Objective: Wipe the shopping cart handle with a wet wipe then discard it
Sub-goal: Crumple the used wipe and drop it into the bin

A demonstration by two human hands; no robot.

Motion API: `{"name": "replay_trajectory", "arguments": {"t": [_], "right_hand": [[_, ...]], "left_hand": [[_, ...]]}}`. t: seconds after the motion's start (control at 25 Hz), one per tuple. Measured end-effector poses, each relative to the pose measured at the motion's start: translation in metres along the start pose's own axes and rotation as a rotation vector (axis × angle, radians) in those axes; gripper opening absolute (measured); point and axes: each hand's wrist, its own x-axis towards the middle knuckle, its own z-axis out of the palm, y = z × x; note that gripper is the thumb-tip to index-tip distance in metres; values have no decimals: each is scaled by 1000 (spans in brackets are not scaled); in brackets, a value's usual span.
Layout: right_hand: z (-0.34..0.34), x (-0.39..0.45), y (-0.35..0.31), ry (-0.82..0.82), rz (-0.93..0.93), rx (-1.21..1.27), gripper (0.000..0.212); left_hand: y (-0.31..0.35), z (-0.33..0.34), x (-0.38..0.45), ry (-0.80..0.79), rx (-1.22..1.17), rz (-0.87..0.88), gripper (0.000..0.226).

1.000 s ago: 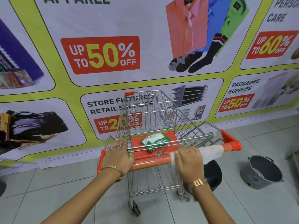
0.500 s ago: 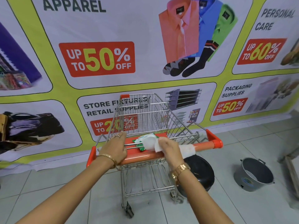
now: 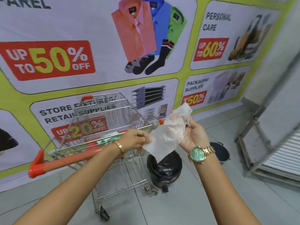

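A white wet wipe (image 3: 168, 135) hangs spread in the air between both hands, to the right of the cart. My left hand (image 3: 135, 140) pinches its lower left edge. My right hand (image 3: 194, 135), palm up with a gold watch on the wrist, holds its crumpled upper right part. The wire shopping cart (image 3: 110, 120) stands at the left, its orange handle (image 3: 68, 161) running across below my left forearm. A green and white wipes pack (image 3: 110, 138) lies on the cart's orange seat flap. A black-lined bin (image 3: 164, 169) sits on the floor right under the wipe.
A grey bucket (image 3: 222, 153) stands on the tiled floor behind my right wrist. A metal frame (image 3: 259, 135) and a shutter stand at the right. A large sale banner (image 3: 113, 54) covers the wall behind the cart.
Both hands have left the cart handle. The wipe came off the handle and is now held up between the two hands over the black bin. The view swung right.
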Motion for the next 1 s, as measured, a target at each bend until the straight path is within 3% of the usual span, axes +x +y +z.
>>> {"name": "replay_trajectory", "arguments": {"t": [0.16,0.28,0.44,0.72,1.0], "right_hand": [[-59,-25,-36,95,-11,143,59],[-89,-40,-51,145,13,200,70],[-116,-45,-62,210,2,158,68],[-177,-19,-68,353,-69,87,41],[-226,67,-79,516,-30,54,27]], "left_hand": [[16,43,14,19,-189,-34,24],[18,75,20,56,-125,-50,19],[0,106,29,136,-17,-9,16],[-46,140,88,105,91,3,29],[-88,144,188,125,71,-135,36]]}}
